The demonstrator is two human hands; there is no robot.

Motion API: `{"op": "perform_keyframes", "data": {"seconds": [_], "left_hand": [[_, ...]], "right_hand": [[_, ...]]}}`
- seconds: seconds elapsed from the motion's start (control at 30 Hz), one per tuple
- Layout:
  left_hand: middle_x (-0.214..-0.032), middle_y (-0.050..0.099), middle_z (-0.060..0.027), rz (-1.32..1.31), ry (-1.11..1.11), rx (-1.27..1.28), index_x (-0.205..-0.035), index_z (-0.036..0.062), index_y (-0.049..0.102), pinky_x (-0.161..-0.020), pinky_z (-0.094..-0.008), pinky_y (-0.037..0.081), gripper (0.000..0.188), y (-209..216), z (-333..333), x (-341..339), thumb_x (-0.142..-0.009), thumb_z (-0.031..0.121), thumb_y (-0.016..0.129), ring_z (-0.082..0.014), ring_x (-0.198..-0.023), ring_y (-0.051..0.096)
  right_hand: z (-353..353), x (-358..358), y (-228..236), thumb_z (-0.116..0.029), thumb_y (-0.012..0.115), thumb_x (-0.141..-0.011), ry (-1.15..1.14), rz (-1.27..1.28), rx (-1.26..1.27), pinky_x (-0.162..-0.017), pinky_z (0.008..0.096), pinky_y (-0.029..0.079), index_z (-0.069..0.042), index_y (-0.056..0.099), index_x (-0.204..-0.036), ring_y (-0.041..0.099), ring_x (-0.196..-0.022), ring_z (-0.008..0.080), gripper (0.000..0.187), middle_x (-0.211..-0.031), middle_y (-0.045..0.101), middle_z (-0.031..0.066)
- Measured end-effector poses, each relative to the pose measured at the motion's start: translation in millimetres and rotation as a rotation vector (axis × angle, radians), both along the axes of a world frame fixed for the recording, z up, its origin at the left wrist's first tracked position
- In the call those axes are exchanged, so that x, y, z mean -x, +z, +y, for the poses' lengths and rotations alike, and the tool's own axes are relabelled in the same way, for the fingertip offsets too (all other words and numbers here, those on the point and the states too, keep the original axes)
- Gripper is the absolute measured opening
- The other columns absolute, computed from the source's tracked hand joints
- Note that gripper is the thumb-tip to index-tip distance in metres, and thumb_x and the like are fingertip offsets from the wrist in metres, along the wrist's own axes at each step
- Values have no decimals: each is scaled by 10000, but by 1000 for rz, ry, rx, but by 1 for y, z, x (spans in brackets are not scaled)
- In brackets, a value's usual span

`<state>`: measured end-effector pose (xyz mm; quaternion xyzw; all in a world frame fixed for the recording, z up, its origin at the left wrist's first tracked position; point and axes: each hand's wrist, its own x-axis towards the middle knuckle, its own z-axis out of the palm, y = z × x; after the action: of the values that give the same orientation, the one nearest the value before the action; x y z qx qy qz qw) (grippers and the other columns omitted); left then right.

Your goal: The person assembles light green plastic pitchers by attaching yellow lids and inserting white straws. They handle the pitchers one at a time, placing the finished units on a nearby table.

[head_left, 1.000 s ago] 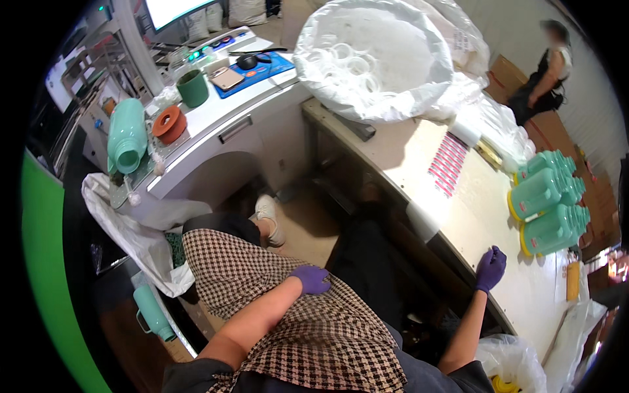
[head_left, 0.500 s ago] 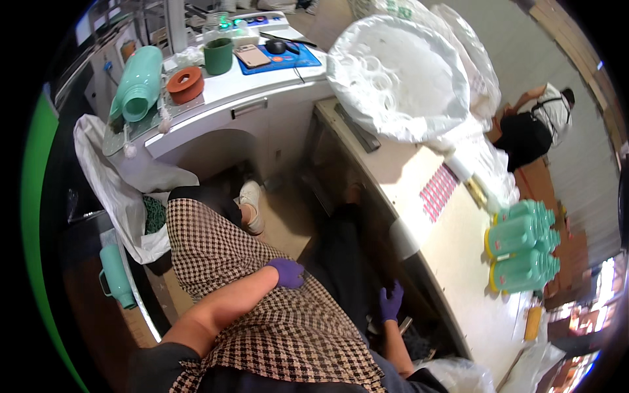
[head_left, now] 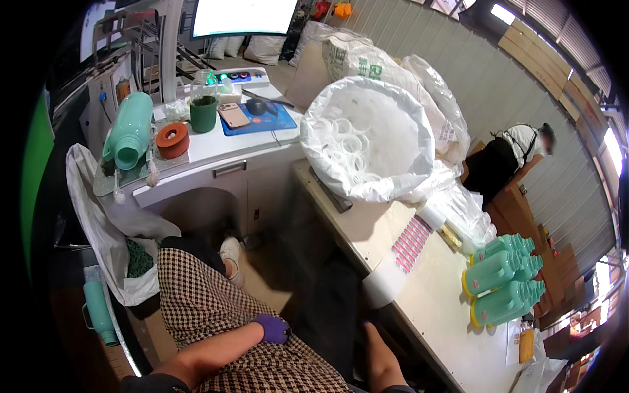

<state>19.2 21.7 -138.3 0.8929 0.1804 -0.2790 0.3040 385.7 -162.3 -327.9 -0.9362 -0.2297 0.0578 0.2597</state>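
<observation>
My left hand (head_left: 272,329), in a purple glove, rests on the checked apron (head_left: 223,298) over my lap. Its fingers look curled in, and I see nothing in them. My right forearm (head_left: 383,357) reaches down beside the long table's near edge, where dark shadow and blur hide the gloved hand's fingers. Nearest on the tabletop above it is a strip of pink-and-white stickers (head_left: 411,243), whose white backing sheet (head_left: 386,281) hangs over the edge. Several green plastic jugs with yellow bases (head_left: 495,274) stand farther right.
A white-lined tub of clear rings (head_left: 354,147) stands on the long table (head_left: 452,327). On the white desk (head_left: 203,167) are a green bottle (head_left: 131,131), an orange tape roll (head_left: 171,140), a green cup (head_left: 203,114) and a phone (head_left: 234,116). A person (head_left: 504,160) bends over cardboard boxes.
The view has tipped up, bringing a screen into sight. My right hand, earlier seen with fingers spread, has gone into the shadow by the table. The left stays on the apron.
</observation>
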Motion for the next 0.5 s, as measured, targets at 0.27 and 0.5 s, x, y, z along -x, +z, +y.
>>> {"op": "perform_keyframes", "data": {"seconds": [0.27, 0.5], "left_hand": [[-1194, 694, -177, 16, -36, -49, -1235, 149, 662, -926, -484, 529, 460, 5, -9, 4, -860, 396, 563, -360, -1083, 674], [-1146, 696, -197, -63, 1, -36, -1226, 106, 640, -919, -491, 526, 460, 0, -12, 3, -850, 364, 581, -371, -1058, 674]], "right_hand": [[23, 16, -7, -240, 681, -877, 1, 176, -31, -928, 442, 497, 25, 646, -1082, 628, -1070, 356, 337, -1113, 667, 226], [16, 4, -7, -219, 697, -871, 24, 233, -42, -884, 436, 511, 37, 657, -1012, 649, -1016, 342, 295, -1051, 688, 218]]}}
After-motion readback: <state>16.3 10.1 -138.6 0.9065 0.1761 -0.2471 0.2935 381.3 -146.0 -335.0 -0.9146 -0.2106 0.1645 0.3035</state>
